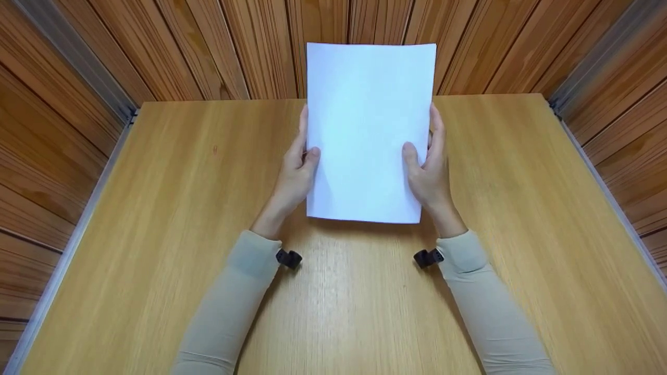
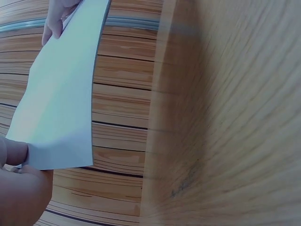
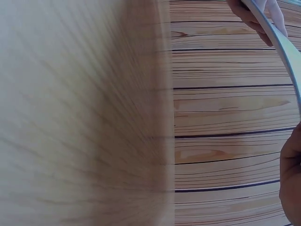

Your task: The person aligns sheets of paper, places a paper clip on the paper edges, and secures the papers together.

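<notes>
A blank white stack of paper (image 1: 367,130) is held up above the table, upright in the head view. My left hand (image 1: 294,174) grips its left edge, thumb on the front face and fingers behind. On the opposite edge my right hand (image 1: 431,174) holds it the same way, its fingers mostly hidden behind the sheets. The left wrist view shows the paper (image 2: 66,94) slightly bowed between both hands. Seen edge-on in the right wrist view, the paper (image 3: 284,49) has a thin, curved side with some thickness.
Beneath the hands lies a light wooden table (image 1: 359,302). Wood-plank walls (image 1: 198,47) rise behind it and on both sides, with grey metal strips at the corners. Small black devices (image 1: 289,259) sit at both wrists, over the sleeves.
</notes>
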Action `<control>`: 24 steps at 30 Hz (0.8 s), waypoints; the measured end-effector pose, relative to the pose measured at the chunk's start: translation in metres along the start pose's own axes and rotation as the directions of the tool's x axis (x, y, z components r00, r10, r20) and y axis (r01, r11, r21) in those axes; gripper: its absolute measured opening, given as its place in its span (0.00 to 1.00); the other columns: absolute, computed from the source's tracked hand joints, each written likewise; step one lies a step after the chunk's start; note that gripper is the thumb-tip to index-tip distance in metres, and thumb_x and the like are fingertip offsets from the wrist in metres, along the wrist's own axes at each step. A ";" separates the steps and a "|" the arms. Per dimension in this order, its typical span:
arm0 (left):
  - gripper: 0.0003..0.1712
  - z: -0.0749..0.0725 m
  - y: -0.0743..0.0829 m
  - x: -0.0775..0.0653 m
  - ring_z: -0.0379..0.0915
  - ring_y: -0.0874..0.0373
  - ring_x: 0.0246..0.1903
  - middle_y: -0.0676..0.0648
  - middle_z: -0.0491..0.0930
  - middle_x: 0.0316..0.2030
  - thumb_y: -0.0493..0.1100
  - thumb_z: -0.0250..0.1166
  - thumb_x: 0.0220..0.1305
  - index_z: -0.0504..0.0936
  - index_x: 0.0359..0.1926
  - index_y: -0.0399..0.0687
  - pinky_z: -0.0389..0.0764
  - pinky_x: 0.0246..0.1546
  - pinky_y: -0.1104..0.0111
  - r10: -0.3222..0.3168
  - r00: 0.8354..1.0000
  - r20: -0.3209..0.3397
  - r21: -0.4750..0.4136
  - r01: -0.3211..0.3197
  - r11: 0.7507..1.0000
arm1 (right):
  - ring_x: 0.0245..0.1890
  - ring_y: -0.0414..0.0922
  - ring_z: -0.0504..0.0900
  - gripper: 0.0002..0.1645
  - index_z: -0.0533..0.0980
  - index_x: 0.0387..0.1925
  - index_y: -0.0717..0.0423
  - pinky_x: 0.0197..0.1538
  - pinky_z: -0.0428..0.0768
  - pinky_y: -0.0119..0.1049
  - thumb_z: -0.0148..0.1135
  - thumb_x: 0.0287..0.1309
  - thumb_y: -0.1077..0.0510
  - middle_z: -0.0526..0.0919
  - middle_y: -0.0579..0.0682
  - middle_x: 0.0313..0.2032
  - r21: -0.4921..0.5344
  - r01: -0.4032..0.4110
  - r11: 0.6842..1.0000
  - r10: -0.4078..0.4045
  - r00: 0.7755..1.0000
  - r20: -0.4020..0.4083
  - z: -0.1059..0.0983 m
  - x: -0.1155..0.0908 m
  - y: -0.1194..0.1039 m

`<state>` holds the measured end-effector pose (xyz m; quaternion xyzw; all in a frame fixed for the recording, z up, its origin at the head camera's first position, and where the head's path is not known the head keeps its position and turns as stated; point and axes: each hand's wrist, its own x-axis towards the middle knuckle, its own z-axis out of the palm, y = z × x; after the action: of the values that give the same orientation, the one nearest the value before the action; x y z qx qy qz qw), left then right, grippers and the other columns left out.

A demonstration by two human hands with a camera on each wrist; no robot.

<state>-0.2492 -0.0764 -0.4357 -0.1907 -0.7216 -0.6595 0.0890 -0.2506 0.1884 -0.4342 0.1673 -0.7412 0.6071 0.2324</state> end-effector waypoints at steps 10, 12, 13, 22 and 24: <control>0.45 0.002 0.001 0.000 0.31 0.68 0.82 0.57 0.36 0.86 0.26 0.44 0.80 0.39 0.87 0.57 0.40 0.80 0.72 0.000 1.000 0.011 0.007 0.000 1.000 | 0.77 0.56 0.63 0.42 0.46 0.81 0.73 0.77 0.63 0.40 0.52 0.74 0.71 0.51 0.67 0.82 -0.063 0.013 0.998 -0.014 1.000 -0.012 0.005 -0.003 -0.028; 0.45 0.002 0.001 0.001 0.32 0.68 0.82 0.57 0.36 0.86 0.25 0.45 0.80 0.39 0.87 0.58 0.40 0.80 0.71 -0.002 1.000 0.011 0.008 0.002 1.000 | 0.79 0.55 0.59 0.42 0.46 0.81 0.72 0.79 0.59 0.38 0.52 0.75 0.71 0.51 0.66 0.82 -0.077 0.010 0.997 -0.011 1.000 -0.012 0.005 -0.004 -0.031; 0.45 0.002 0.002 0.001 0.32 0.67 0.83 0.57 0.36 0.86 0.25 0.45 0.80 0.39 0.87 0.58 0.40 0.80 0.71 -0.001 1.000 0.011 0.008 0.001 1.000 | 0.81 0.55 0.57 0.42 0.46 0.81 0.72 0.80 0.57 0.37 0.52 0.75 0.70 0.51 0.66 0.82 -0.086 0.011 0.996 -0.012 1.000 -0.012 0.005 -0.004 -0.031; 0.45 0.002 0.002 0.000 0.34 0.68 0.82 0.56 0.37 0.86 0.26 0.45 0.81 0.40 0.87 0.60 0.41 0.80 0.71 0.012 1.000 0.016 0.034 -0.013 0.999 | 0.80 0.51 0.60 0.40 0.50 0.81 0.70 0.80 0.58 0.38 0.55 0.77 0.66 0.56 0.63 0.81 -0.208 0.056 0.977 -0.064 0.997 -0.033 0.000 -0.001 0.004; 0.44 0.002 0.001 0.000 0.34 0.68 0.82 0.56 0.38 0.86 0.27 0.45 0.81 0.40 0.87 0.61 0.41 0.80 0.71 0.016 1.000 0.019 0.039 -0.017 0.999 | 0.79 0.51 0.62 0.40 0.51 0.81 0.70 0.79 0.60 0.38 0.55 0.78 0.64 0.57 0.63 0.81 -0.212 0.056 0.976 -0.063 0.998 -0.028 -0.001 -0.001 0.006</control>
<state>-0.2485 -0.0739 -0.4348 -0.2008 -0.7338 -0.6426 0.0914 -0.2527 0.1906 -0.4390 0.1536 -0.7920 0.5205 0.2797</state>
